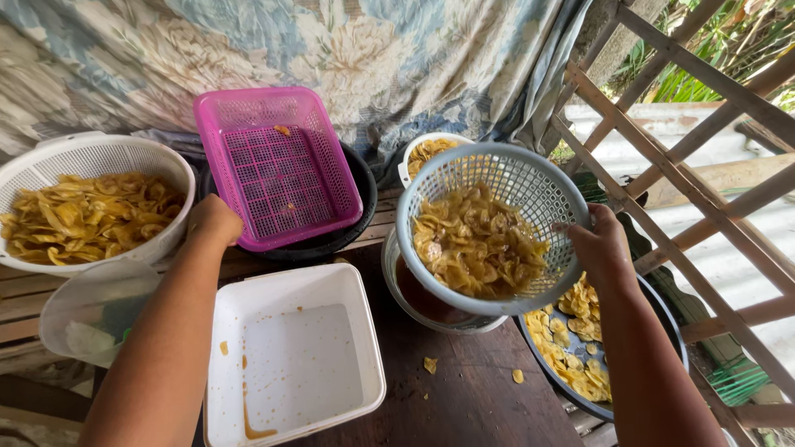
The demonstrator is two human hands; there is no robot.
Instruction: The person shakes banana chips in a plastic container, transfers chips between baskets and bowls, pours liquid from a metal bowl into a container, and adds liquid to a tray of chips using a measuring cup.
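Closest in sits an empty white tub (294,356) on the dark table (464,397). Right hand (600,244) grips the tilted grey colander (493,228) of banana chips by its rim — held over a bowl (414,302). Left hand (214,222), fisted, touches the white colander (91,203) beside a pink basket (277,165).

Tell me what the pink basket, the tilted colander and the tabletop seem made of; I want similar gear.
Pink basket: looks like moulded plastic, glossy, with a grid of square holes.
Colander, tilted in the right hand: pale plastic, fine moulded mesh, smooth rim.
Tabletop: probably wood, dark brown and worn, with plank seams and grain.
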